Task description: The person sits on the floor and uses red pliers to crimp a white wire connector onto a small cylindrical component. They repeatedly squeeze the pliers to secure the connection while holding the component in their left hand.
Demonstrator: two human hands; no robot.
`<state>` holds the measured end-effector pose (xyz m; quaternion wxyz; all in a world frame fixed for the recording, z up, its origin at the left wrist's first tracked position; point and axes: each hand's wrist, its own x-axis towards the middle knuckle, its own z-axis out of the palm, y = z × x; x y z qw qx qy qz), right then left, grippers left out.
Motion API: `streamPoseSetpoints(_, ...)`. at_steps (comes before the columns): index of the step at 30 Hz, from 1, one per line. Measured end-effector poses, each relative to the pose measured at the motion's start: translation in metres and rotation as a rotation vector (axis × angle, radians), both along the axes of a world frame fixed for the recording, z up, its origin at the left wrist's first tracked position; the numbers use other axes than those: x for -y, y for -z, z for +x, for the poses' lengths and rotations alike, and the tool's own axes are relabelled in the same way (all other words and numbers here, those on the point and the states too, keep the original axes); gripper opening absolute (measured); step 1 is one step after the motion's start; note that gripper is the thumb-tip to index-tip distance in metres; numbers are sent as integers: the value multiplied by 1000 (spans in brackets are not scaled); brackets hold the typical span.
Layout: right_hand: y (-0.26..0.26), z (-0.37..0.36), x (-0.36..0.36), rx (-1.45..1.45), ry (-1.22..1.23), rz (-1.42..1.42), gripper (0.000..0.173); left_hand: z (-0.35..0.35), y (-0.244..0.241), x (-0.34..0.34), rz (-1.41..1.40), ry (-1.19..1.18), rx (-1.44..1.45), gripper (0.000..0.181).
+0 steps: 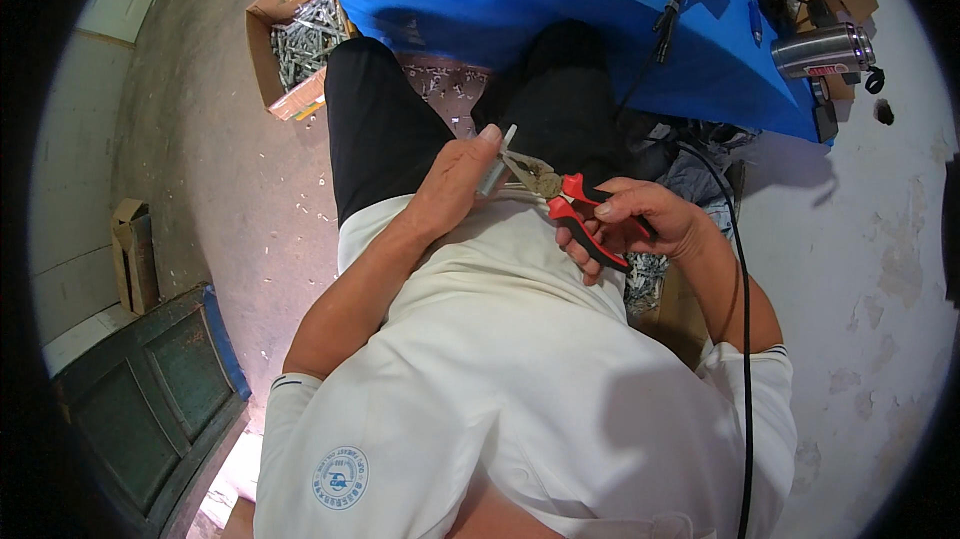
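Note:
My left hand (452,182) holds a small pale grey part (492,179) over my lap. A thin whitish end (511,135) sticks up beside the thumb; whether it belongs to the same part, I cannot tell. In my right hand (649,216) is a pair of combination pliers (576,222) with red and black handles. Their worn metal jaws (531,170) point left and meet the held part near my left fingertips. The handles are slightly spread, and my fingers hide some of the jaws' contact with the part.
An open cardboard box (259,51) of many metallic pieces (309,36) stands on the floor beyond my left knee. A blue-covered table (480,6) lies ahead, with a steel flask (821,51) at its right. A black cable (742,299) runs past my right arm. Small scraps (302,207) litter the floor.

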<state>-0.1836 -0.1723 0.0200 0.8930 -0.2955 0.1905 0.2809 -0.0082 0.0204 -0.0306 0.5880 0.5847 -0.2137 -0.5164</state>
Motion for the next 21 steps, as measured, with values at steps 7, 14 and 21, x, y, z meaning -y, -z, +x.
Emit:
streamPoseSetpoints(7, 5, -6, -3, -24, -1, 71, 41, -1, -2, 1, 68, -15, 24, 55)
streamPoseSetpoints(14, -25, 7, -16, 129, -355, -1096, 36, -2, -2, 3, 84, -63, 11, 53)
streamPoseSetpoints(21, 18, -2, -25, 715, -21, -2185, 48, 1, -11, 11, 119, -44, -161, 49)
